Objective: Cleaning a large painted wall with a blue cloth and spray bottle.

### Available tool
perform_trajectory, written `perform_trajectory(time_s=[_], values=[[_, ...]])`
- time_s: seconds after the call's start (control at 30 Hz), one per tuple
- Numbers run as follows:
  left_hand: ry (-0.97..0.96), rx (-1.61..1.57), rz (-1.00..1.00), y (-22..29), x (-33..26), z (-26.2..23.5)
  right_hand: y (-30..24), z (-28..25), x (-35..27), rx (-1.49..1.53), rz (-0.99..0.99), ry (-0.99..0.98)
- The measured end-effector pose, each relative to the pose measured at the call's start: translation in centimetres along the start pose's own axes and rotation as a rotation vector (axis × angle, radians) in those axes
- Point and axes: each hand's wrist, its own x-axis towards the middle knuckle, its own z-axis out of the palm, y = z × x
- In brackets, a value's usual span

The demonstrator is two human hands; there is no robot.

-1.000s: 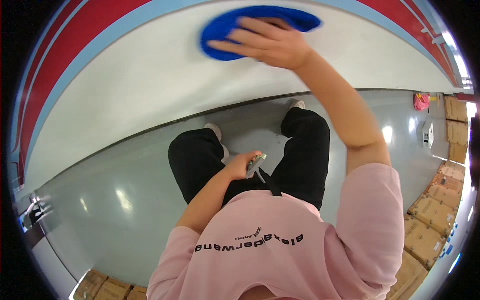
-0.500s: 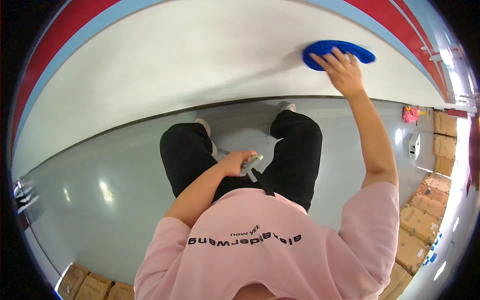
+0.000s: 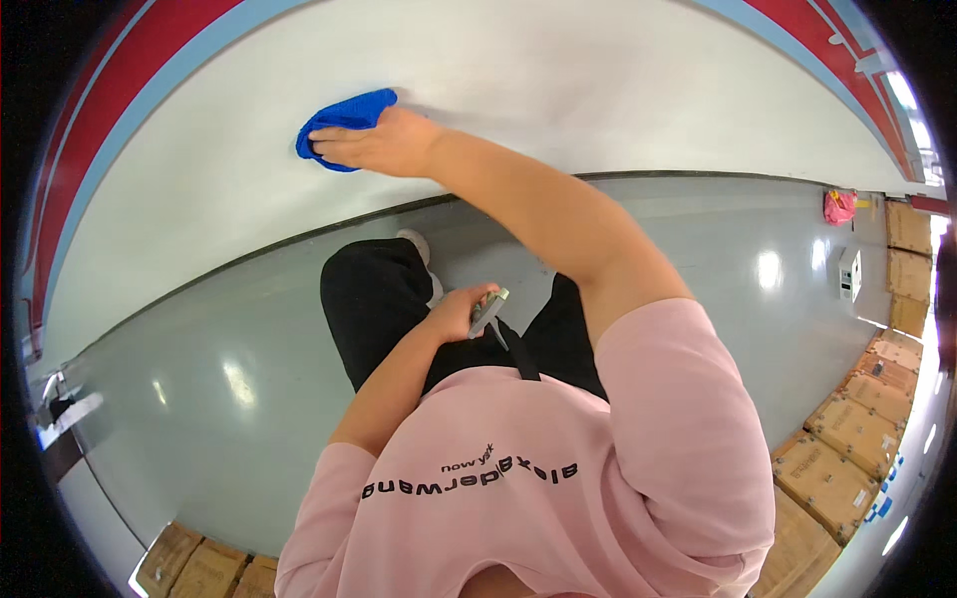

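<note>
White panel (image 3: pixel 598 90) fills the top, its upper edge cut off by the frame. Grey floor (image 3: pixel 249 468) below, ends lost in the dark rim. Pink shirt (image 3: pixel 518 414) at bottom, head out of view. Wooden crates (image 3: pixel 827 468) line the right side, partly cropped. Black trousers (image 3: pixel 369 299): right leg mostly behind the right arm, right shoe hidden. Blue cloth (image 3: pixel 349 112) lies against the left part of the panel, partly covered by the right hand (image 3: pixel 387 145), fingers nearly straight and together over it; thumb not visible, can't tell if it pinches. Left hand (image 3: pixel 461 311) is curled around a grey object (image 3: pixel 486 313) above the lap; its kind is unclear, part hidden by fingers.

Versus half a second ago: right hand and cloth have gone from panel right to panel left; right shoe was visible then. Left hand stays above the lap, same grip.
</note>
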Motion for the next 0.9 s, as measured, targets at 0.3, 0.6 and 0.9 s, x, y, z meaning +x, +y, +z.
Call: perform_trajectory(time_s=[0.3,0.6,0.9], values=[[0.018,0.016,0.011,-1.5,-0.4,0.0,10.3,-5.2,-17.7,-0.435,0.100,0.281],[-0.075,0.034,0.083,-1.7,0.3,-0.7,10.8,-5.8,-25.3,-0.440,0.494,0.027],[-0.070,-0.039,0.077,-2.0,0.3,-0.3,6.9,-1.6,-16.0,-0.315,0.283,-0.007]])
